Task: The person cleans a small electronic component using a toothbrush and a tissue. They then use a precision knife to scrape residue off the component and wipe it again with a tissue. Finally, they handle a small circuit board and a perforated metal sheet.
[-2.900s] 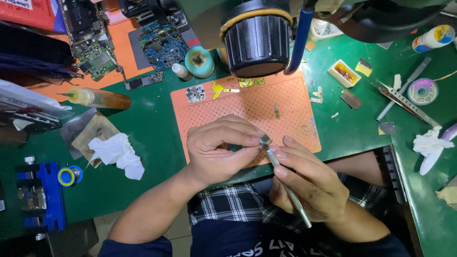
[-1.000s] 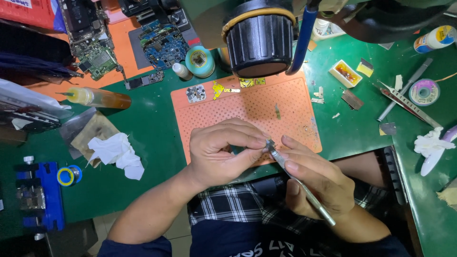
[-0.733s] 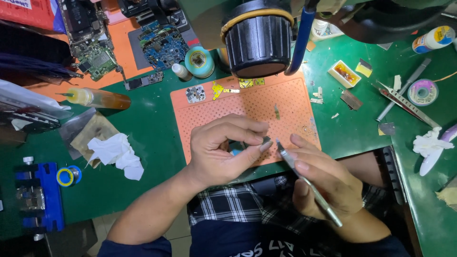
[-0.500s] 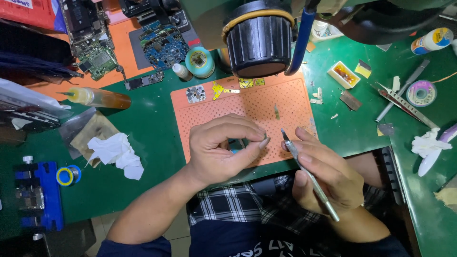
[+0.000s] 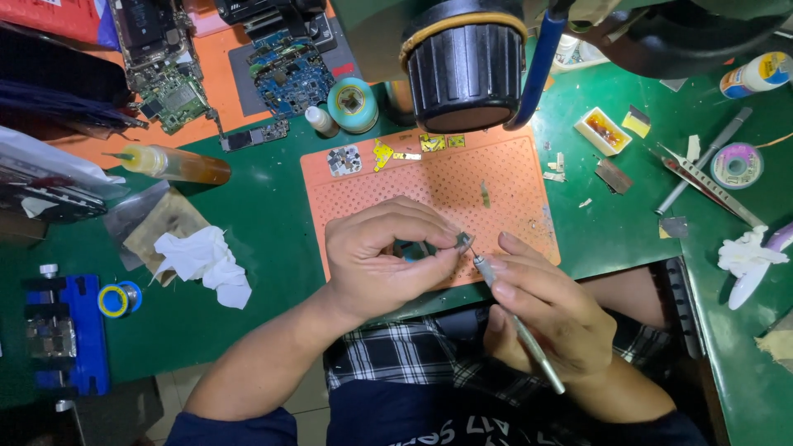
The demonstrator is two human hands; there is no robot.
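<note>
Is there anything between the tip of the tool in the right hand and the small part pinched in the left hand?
Nothing visible. The left hand pinches the small part over the orange perforated mat, and the thin metal tool in the right hand has its tip right at it.

Small metal part [image 5: 464,241] pinched over orange mat; slim tool [image 5: 516,322] tip touching it.

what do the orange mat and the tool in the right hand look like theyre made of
Orange mat: probably silicone or rubber, matte, with a moulded grid of dimples. Tool in the right hand: looks like metal, a slim grey shaft with a dull sheen.
</note>
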